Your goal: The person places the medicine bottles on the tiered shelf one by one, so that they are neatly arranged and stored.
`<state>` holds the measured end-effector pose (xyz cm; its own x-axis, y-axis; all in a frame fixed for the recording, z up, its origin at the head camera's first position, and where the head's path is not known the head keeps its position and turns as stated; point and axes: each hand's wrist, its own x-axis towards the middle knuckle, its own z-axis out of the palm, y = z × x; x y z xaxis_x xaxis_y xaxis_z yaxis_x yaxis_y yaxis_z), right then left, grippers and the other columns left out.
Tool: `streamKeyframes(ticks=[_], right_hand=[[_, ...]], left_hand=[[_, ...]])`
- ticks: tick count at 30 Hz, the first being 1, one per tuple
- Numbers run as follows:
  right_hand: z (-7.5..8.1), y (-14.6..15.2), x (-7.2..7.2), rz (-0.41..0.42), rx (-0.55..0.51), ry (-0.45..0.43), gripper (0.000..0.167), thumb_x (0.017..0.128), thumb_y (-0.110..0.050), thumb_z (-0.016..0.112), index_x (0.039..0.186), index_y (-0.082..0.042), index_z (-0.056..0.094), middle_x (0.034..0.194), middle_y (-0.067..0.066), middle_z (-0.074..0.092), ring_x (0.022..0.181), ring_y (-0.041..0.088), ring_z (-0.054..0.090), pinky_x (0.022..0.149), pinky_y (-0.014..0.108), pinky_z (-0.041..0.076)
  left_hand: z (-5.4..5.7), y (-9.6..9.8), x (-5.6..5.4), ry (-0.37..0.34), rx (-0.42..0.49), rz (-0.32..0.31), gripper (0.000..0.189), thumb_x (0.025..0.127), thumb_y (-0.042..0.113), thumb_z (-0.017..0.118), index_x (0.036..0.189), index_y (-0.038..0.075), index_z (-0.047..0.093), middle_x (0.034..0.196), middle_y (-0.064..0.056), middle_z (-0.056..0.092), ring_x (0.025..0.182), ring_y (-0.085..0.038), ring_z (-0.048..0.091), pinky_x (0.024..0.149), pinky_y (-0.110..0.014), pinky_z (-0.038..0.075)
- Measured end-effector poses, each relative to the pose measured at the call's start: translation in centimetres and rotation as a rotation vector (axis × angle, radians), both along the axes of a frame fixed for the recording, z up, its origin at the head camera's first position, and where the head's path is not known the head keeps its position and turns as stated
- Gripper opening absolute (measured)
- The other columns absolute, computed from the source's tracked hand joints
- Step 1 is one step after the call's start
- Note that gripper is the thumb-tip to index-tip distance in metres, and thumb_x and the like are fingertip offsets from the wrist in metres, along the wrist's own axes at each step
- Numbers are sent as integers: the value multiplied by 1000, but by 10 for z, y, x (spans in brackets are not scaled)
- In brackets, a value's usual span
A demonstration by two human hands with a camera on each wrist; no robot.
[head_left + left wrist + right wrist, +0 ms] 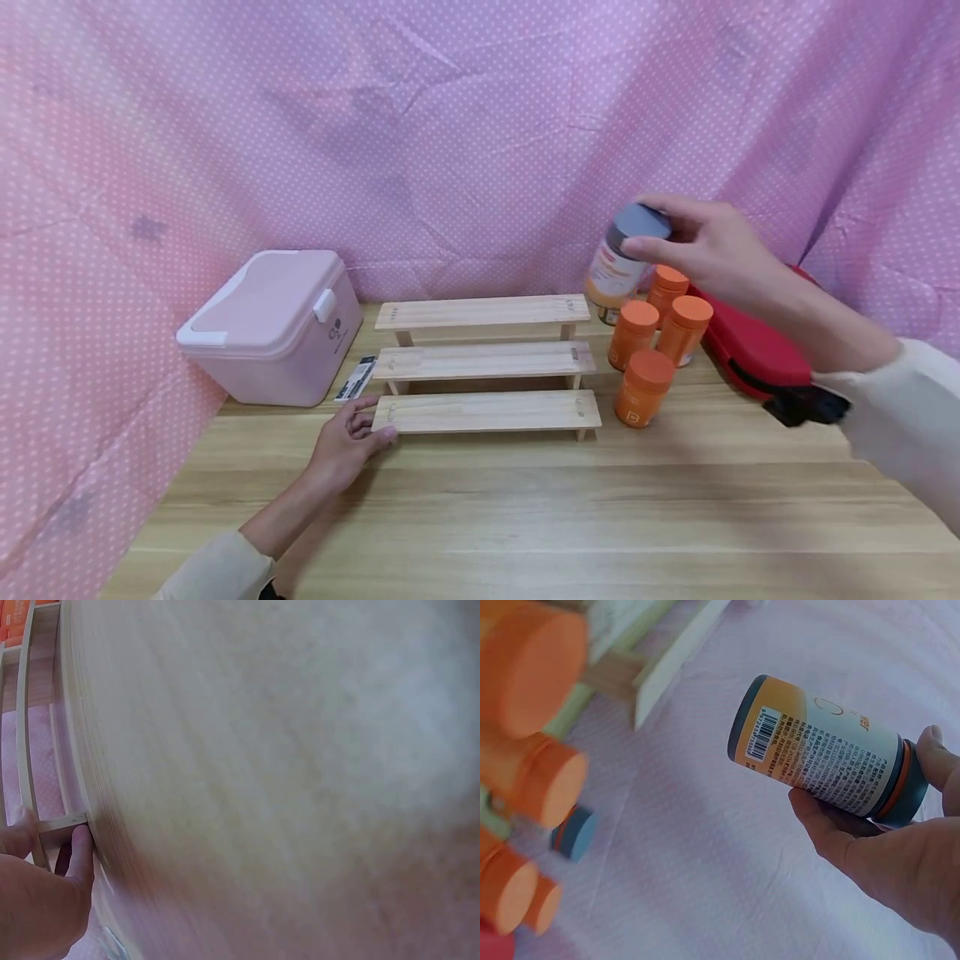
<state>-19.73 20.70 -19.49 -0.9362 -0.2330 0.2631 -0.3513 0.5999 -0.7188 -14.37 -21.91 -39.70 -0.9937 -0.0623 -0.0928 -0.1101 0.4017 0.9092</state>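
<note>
A three-step wooden rack (487, 412) stands on the table. My left hand (341, 446) grips the left end of its lowest step, thumb in front; in the left wrist view, fingers and thumb (82, 855) lie about that end. My right hand (701, 242) holds a supplement bottle (615, 271) by its dark grey lid, up in the air right of the rack's top step. In the right wrist view the bottle (817, 746) shows a white and orange label with a barcode. Below it stand several orange bottles (645, 387). Behind them, another dark-lidded bottle (576, 834) is partly hidden.
Left of the rack sits a pale pink lidded box (270, 325), with a small printed card (356, 379) between them. A red zip case (750, 350) lies at the right under my right forearm. Pink dotted cloth (480, 150) hangs behind the table.
</note>
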Motion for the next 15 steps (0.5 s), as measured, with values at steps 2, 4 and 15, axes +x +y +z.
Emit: streamKeyframes(ticks=[2,4,15], right_hand=[[6,-18,-10,33,-9,-12,53,88,-42,68,136,-23,54,114,6,64,100,16,59,80,21,48],[10,-36,-20,76,-26,-25,54,89,-42,67,137,-21,53,118,8,63,104,18,59,86,27,48],[2,-126,-63,346,-176,-51,35,92,-21,67,123,-7,60,108,10,64,97,19,61,85,34,51]], left_hand=[[-1,0,0,0,-2,4,58,86,4,71,136,0,42,111,-19,66,100,-24,63,74,-16,49],[-1,-1,-1,-1,-5,5,58,86,5,71,136,0,43,110,-18,67,99,-22,63,74,-16,49],[0,0,0,9,-12,12,57,85,5,72,135,1,45,110,-18,67,97,-21,63,75,-16,49]])
